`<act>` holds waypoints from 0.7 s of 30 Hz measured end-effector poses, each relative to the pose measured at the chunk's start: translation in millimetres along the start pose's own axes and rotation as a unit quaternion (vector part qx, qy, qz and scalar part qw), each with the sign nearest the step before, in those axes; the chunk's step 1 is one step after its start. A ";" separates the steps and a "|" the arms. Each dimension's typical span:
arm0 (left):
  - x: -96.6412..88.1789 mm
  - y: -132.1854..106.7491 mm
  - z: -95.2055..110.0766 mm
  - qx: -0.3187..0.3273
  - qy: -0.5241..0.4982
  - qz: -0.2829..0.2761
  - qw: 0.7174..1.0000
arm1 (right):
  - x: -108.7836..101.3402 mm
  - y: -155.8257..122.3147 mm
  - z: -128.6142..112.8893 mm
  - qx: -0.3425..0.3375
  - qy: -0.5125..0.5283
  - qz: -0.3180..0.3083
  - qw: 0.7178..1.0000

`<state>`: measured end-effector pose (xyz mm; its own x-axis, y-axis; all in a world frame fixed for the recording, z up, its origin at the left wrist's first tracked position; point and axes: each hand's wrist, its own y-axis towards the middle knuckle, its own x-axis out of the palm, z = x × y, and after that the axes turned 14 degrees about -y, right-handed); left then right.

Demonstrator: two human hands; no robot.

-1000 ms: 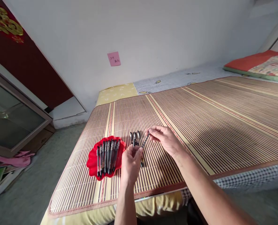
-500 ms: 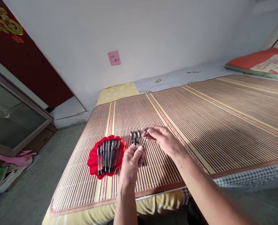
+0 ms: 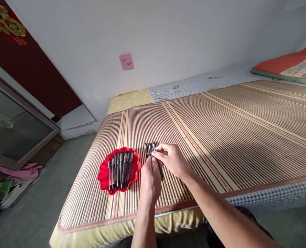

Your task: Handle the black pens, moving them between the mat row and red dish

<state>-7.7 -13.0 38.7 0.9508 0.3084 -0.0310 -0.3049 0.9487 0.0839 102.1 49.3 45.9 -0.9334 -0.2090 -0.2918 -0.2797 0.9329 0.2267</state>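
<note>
Your right hand (image 3: 172, 161) has closed in on your left hand (image 3: 150, 177) over the last half second, and the slim dark rod that spanned the space between them no longer shows plainly. Both thumbs now press against their fingers, and the tips of the two hands meet; as far as you can judge, they share a grip on a small pen part (image 3: 153, 154). It is held just over the bamboo mat (image 3: 207, 137), near three black capped ends (image 3: 149, 147) lying side by side and to the right of the red scalloped plate (image 3: 103, 175) with its row of pens (image 3: 120, 169).

For good control, let your left hand serve as the steady anchor and make the small adjustments with your right. Keep the slim part in line with whatever holds it, since pushing at an angle could bend it, and pinch lightly. Mind your right wrist near the loose thin piece (image 3: 162, 174) on the mat, which would probably roll if nudged.

Your own fingers cover most of the held part, so its shape and how far it is seated cannot be told. Your left hand may also hide the lower lengths of those capped ends.
</note>
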 end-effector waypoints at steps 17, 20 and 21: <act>-31.1 4.6 -5.5 0.065 0.190 -0.042 0.979 | 6.0 24.9 84.8 0.089 -0.109 0.011 0.990; -25.8 5.3 -9.7 0.070 0.213 -0.068 0.972 | 5.2 24.5 86.6 0.094 -0.117 0.027 0.988; -25.2 5.8 -10.9 0.070 0.215 -0.076 0.971 | 2.4 23.7 85.9 0.092 -0.117 0.027 0.989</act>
<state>-34.0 -14.5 29.1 0.8638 0.1955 -0.4643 -0.1245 0.9759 0.1793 112.6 96.0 -29.2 -0.8625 -0.1048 -0.4950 -0.1656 0.9829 0.0803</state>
